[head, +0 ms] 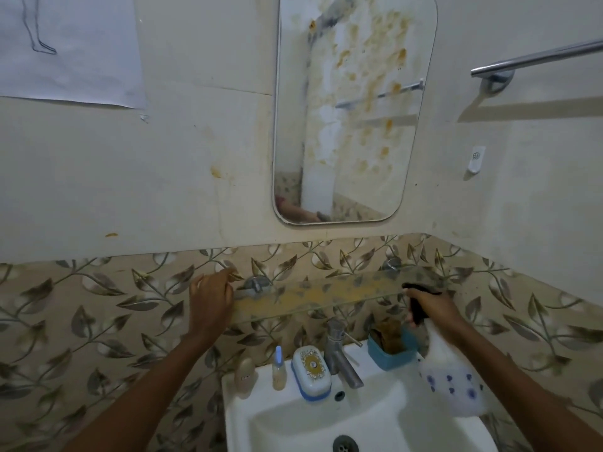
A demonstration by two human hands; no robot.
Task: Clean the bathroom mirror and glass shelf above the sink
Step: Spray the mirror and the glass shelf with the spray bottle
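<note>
The rounded mirror [354, 109] hangs on the wall, spotted with orange-brown stains. Below it the glass shelf [326, 293] carries a yellowish smear along its length. My left hand [210, 303] rests on the shelf's left end, fingers curled over its edge beside the metal bracket [256, 285]. My right hand [430, 306] grips the black trigger head of a spray bottle [452, 383], a white bottle with blue dots that hangs tilted below the shelf's right end. A dark cloth [422, 277] lies on the shelf's right end just above that hand.
A white sink [326, 415] with a metal tap [341, 352] sits below. On its rim stand a small bottle [244, 375], a dropper bottle [279, 370], a soap box [310, 371] and a blue tub [393, 349]. A towel rail [535, 60] is at upper right.
</note>
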